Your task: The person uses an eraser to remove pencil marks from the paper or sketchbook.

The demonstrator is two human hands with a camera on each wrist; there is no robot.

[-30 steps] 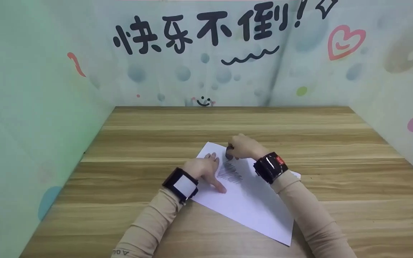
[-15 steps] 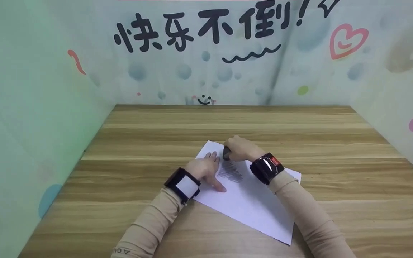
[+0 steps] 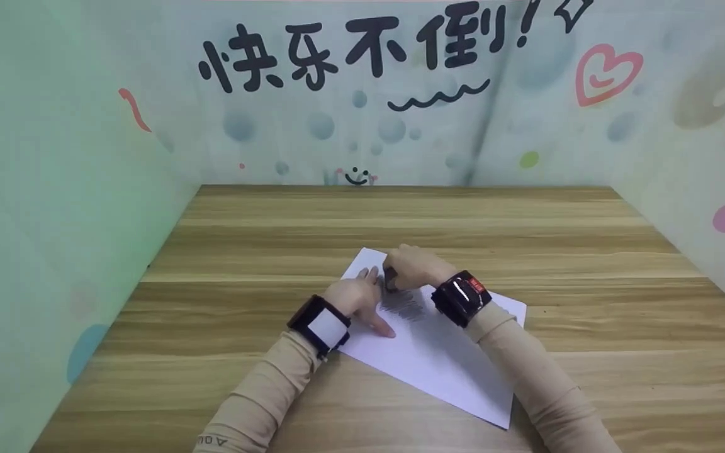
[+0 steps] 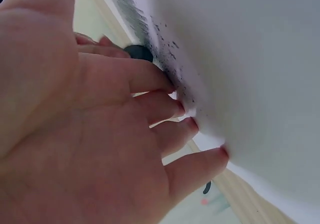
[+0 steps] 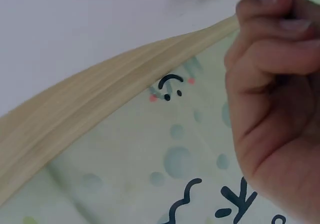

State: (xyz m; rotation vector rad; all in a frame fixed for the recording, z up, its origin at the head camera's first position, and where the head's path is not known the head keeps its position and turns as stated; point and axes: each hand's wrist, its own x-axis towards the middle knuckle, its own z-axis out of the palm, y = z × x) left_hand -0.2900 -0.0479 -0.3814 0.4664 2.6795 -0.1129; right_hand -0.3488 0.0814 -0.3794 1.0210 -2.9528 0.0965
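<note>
Gripping small dark eraser (image 3: 391,280) in my right hand (image 3: 414,265), fingers curling tight round it, pressing it onto pencil scribble (image 3: 402,302). Left hand (image 3: 356,297) lying flat, fingers straight, fingertips (image 4: 192,124) pinning white paper (image 3: 444,358) just beside eraser. Paper sitting angled on wooden table (image 3: 589,251), near middle.

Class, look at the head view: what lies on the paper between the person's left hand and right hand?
A patch of dark pencil scribble lies on the white paper between the left hand and the right hand, which grips a dark eraser-like object.
</note>
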